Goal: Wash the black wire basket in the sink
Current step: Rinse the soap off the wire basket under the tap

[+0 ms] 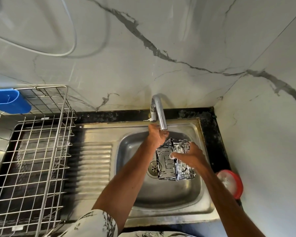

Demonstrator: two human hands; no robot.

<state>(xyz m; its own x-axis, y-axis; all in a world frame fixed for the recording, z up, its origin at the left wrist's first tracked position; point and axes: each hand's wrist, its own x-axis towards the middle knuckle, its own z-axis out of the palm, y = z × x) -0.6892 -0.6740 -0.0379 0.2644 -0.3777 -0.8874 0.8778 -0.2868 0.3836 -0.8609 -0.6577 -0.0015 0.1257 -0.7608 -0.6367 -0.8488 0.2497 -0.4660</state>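
Far left: blue plastic holder hooked on the back corner of a steel wire dish rack, which sits on the dark counter to the left of the sink. On the marble wall above, a white cable hangs in a loop. Next is the ribbed drainboard, w/ a patterned sleeve at the bottom edge.

Centre: steel sink, drain at the bowl's left side. The chrome tap arches fwd from the back rim, spout mouth over the bowl. Left hand is up right under the spout, back of hand to the camera. Its fingertips sit at the spout's mouth, just beside the far top corner of the black wire basket. Can't tell if the fingers are curled or if they touch the basket.

The basket is held in the air over the bowl, tilted, just below and in front of the spout, w/ its lower left corner above the drain. White suds cling to the wires (thickest on the right half).

Right hand grips the basket's right side, thumb laid across the near wires, fingers wrapped over the top edge, soapy.

Far right: a round red-rimmed thing w/ white foam on it, on the counter strip betw. sink rim and side wall. Too blurred to say what it is.
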